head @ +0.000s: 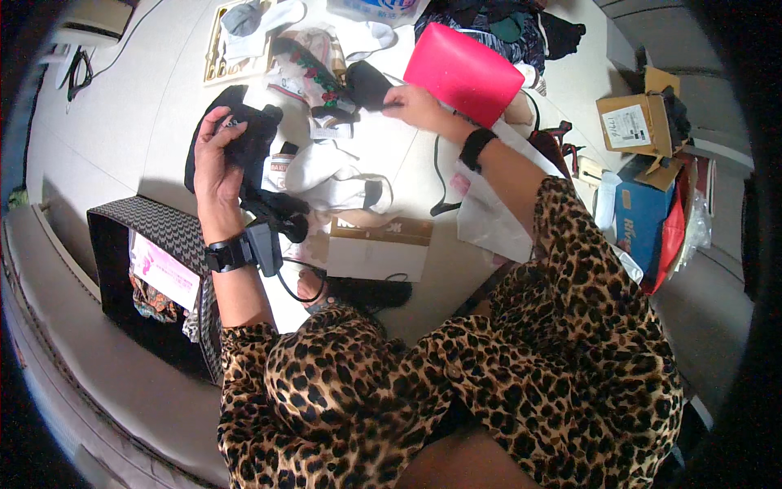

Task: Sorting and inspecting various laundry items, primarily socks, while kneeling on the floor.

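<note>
My left hand [219, 153] grips a bundle of black cloth [249, 143], likely socks, at the left of the floor. At the upper middle, my right hand [415, 107] pinches the edge of a black sock [366, 84] with fingers and thumb. A bright pink box-shaped case [463, 73] lies just beyond my right hand. Between the hands are a sheer piece with red flowers [314, 76] and several white socks [333, 177]. More socks, one grey and rolled [242, 19], lie on a shallow patterned box [212, 55] at the top left.
A patterned storage box [153, 220] holding cloth stands at the left beside a grey sofa [110, 367]. Nearer me is a notebook box [379, 250]. Dark clothes [489, 24] lie at the top. An open cardboard box [635, 125] and a blue box [641, 205] stand at the right.
</note>
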`<state>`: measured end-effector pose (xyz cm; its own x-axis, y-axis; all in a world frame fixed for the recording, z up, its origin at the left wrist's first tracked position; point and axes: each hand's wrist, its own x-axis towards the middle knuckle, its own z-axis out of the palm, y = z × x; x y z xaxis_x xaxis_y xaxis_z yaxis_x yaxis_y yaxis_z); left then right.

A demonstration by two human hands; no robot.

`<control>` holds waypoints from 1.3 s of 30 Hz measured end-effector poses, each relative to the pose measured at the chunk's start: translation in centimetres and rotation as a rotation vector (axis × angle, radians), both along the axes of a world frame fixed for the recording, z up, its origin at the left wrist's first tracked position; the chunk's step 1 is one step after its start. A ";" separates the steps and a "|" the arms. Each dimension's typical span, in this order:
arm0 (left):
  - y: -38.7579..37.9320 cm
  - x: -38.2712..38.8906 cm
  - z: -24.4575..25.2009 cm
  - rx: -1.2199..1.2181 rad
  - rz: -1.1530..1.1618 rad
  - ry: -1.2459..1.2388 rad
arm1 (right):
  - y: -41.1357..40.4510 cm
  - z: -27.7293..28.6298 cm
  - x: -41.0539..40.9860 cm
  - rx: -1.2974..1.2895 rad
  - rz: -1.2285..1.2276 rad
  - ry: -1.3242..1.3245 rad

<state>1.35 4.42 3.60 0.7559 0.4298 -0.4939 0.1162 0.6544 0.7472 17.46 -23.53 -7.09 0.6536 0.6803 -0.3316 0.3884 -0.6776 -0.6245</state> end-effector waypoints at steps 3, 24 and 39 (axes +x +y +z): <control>0.7 -0.7 -0.8 0.007 0.039 0.017 | 0.7 6.0 1.5 0.310 -0.143 0.666; 0.4 0.1 -1.7 0.151 0.044 -0.075 | 1.1 13.7 2.4 0.611 -0.060 1.125; 2.8 -1.1 0.2 0.283 0.300 -0.055 | -5.4 14.4 13.6 1.241 -0.915 0.393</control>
